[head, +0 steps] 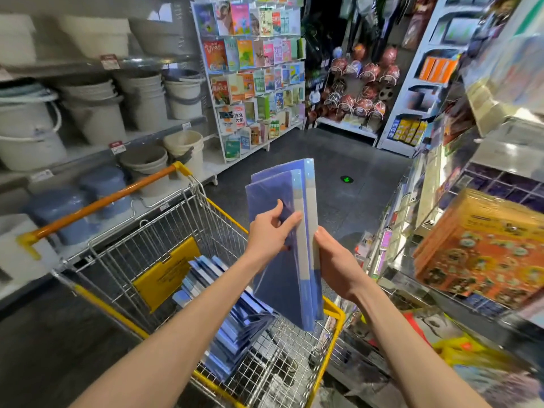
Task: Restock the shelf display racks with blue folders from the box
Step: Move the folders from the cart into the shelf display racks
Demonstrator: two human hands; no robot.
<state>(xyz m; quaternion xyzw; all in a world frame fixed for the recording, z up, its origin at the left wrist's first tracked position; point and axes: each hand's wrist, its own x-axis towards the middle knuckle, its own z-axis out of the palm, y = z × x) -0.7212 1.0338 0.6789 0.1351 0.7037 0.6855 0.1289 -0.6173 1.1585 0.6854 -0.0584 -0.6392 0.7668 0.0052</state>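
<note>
Upright blue folders (279, 290), left hand (272, 232) at 9 o'clock, fingers (290, 220) pinching front cover, right hand (334, 260) at 3 o'clock, fingers clamped on edge

cart (164, 231): wire basket with a yellow rim, parked on the floor right by the left shelves
in the cart: blue folders (232, 328) in a slanting heap on the basket bottom; yellow panel (164, 275) leaning at the handle end
floor (338, 154): dark, with a small green mark (346, 179) mid-aisle
left shelves (97, 148): stacked buckets (97, 113), mostly pale, blue-lidded ones lowest
right shelf (412, 275): orange box (482, 248) at its front edge
</note>
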